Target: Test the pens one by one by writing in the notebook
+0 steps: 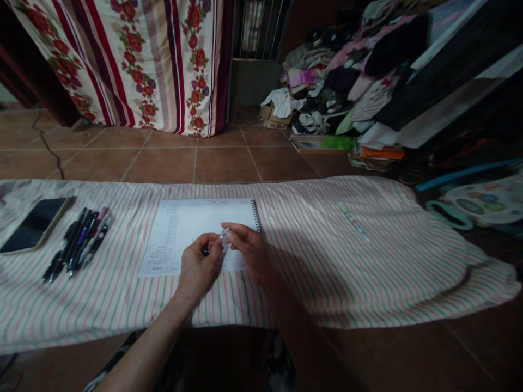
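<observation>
My left hand [201, 257] and my right hand [250, 249] meet over the lower right of a white spiral-bound notebook [204, 213]. Between their fingertips is a slim, pen-like thing with a pale, shiny end [224, 233]. Its dark other end seems to show by the left fingers; the rest is hidden. Both hands are closed in a pinch around it. The notebook lies flat with its coil on the right, and its page carries printed text along the left side and a faint mark near the left fingers.
A bundle of pens [84, 239] and a phone [36, 224] lie on the left of the striped cloth [310, 261]. A slim patterned strip [354, 223] rests at the right. Beyond are a floral curtain [159, 65], a tiled floor [163, 155] and piled clothes [339, 76].
</observation>
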`<state>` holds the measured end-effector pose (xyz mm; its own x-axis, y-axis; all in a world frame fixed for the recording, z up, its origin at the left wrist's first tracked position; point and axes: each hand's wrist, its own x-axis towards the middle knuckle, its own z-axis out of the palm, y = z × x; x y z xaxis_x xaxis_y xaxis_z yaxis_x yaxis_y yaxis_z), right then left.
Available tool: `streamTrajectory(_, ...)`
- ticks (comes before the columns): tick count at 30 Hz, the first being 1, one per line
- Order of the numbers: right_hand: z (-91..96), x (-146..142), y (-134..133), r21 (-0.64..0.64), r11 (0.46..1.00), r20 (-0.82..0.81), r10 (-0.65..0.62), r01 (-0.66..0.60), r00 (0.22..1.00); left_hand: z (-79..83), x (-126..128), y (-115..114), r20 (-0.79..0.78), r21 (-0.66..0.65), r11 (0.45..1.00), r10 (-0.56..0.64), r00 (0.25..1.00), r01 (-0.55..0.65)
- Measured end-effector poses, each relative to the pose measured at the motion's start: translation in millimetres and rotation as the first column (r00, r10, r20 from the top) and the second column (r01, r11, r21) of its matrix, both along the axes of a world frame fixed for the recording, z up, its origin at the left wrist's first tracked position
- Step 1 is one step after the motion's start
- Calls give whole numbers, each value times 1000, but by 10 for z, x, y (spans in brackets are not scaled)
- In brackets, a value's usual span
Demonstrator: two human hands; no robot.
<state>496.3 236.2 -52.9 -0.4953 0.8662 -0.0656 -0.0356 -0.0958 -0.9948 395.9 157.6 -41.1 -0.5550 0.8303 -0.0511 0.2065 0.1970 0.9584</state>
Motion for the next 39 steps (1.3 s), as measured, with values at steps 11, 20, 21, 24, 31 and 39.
streamTrajectory(11,6,-13,10,8,1000,27,-8,8,1000,-49,-21,-11,-221,-16,1000,-4,975,0)
streamTrajectory(20,36,-27,7,174,985,110,-8,-11,994,-43,-17,-40,-435,-39,999,-22,900,6)
streamTrajectory(21,30,-28,6,183,983,112,-9,-11,994,-44,-15,-40,-435,-36,999,-17,900,2)
streamTrajectory(24,-2,-33,3,198,980,114,-25,2,993,-42,-10,-37,-420,-40,999,-8,908,-9)
streamTrajectory(31,-41,-55,11,96,995,58,-15,10,998,-29,-13,-32,-371,-21,1000,-1,929,-7)
streamTrajectory(39,-58,-56,16,59,997,9,-40,39,999,-54,-24,-20,-329,22,998,-44,943,54)
